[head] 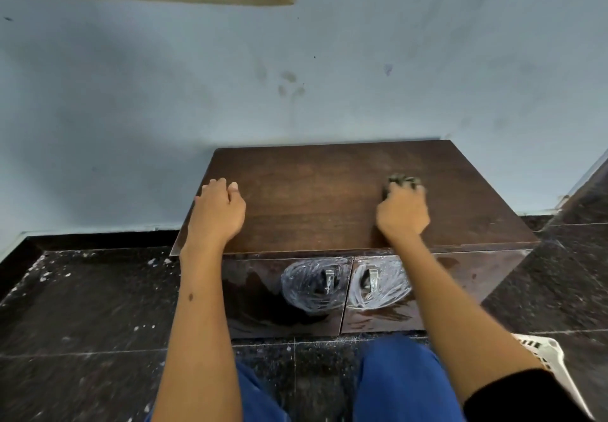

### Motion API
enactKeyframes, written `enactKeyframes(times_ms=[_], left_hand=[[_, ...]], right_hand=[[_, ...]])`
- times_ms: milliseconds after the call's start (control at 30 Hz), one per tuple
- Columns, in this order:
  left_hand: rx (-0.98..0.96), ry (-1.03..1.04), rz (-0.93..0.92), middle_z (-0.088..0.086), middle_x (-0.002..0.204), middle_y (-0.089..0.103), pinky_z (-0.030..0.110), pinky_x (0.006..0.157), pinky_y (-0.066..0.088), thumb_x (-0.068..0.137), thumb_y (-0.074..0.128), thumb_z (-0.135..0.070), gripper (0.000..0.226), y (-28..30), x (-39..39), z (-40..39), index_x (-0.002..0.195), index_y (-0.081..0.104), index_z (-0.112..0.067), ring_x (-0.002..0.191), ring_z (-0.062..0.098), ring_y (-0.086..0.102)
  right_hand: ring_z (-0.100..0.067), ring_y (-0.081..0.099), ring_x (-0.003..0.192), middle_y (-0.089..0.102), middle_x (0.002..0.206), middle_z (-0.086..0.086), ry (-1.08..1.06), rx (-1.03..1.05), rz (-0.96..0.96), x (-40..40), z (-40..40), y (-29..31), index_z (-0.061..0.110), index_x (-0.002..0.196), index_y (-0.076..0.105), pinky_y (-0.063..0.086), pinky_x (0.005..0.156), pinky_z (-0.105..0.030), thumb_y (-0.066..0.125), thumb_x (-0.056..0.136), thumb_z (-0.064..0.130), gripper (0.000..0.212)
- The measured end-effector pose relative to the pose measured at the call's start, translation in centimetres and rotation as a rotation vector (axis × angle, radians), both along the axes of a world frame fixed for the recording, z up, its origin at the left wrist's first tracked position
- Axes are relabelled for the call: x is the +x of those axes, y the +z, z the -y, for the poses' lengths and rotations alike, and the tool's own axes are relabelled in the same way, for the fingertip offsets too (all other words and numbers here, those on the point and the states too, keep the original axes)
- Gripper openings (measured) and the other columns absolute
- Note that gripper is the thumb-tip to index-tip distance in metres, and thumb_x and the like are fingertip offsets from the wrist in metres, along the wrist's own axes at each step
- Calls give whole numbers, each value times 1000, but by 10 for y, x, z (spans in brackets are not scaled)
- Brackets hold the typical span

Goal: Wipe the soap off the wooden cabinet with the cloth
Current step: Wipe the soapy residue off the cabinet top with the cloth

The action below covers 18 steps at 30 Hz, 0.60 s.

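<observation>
A low dark wooden cabinet (316,198) stands against the wall, seen from above. My right hand (403,209) grips a dark cloth (402,181) and presses it on the right part of the cabinet top; only the cloth's far edge shows past my fingers. My left hand (218,211) rests on the top near its left edge, fingers loosely curled and holding nothing. White soap smears (311,286) ring the two metal handles (329,278) on the cabinet's front doors.
A stained pale blue wall (296,59) rises right behind the cabinet. Dark speckled floor tiles (82,306) with white flecks surround it. A white plastic basket (552,359) pokes in at the lower right beside my arm. My knees in blue trousers (394,375) are close to the doors.
</observation>
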<state>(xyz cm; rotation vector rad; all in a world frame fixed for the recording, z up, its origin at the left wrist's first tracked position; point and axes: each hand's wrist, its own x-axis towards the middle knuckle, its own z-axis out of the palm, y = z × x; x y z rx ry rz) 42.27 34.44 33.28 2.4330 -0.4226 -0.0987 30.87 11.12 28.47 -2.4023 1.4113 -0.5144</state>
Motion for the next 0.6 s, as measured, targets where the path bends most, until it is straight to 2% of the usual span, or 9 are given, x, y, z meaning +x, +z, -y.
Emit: enactKeyframes(times_ms=[100,167,300,467,600], left_hand=[[-31,49,39,19,125,53,47,102,37,102,25,-28,40,3,6,-19,117,50,-1,117,35,47],[-45,89,50,20,111,55,48,94,40,102,26,-28,39,3,10,-32,106,51,1,106,36,51],[-74,162,59,22,108,54,50,91,40,101,25,-31,36,4,15,-57,96,48,-3,104,39,49],[-102,200,44,21,111,54,53,93,41,101,26,-33,40,3,18,-71,102,50,-2,106,38,50],[-107,200,17,20,108,54,49,89,41,101,26,-31,37,1,17,-65,100,50,-3,104,36,52]], right_hand=[[-24,24,139,36,147,-5,190,-72,-7,33,-72,-11,20,135,49,32,111,-38,52,90,22,45],[-24,16,142,34,150,-3,320,-78,32,52,-120,-20,19,138,45,23,115,-36,49,90,19,48],[-28,13,144,30,153,-9,544,-49,82,79,-204,-26,13,144,38,10,118,-36,40,95,10,49],[-29,18,143,35,149,-11,958,-68,38,112,-255,-24,9,144,37,17,117,-39,48,95,15,50],[-24,21,143,36,149,-8,1009,5,27,122,-249,-18,7,145,32,19,117,-37,47,97,14,52]])
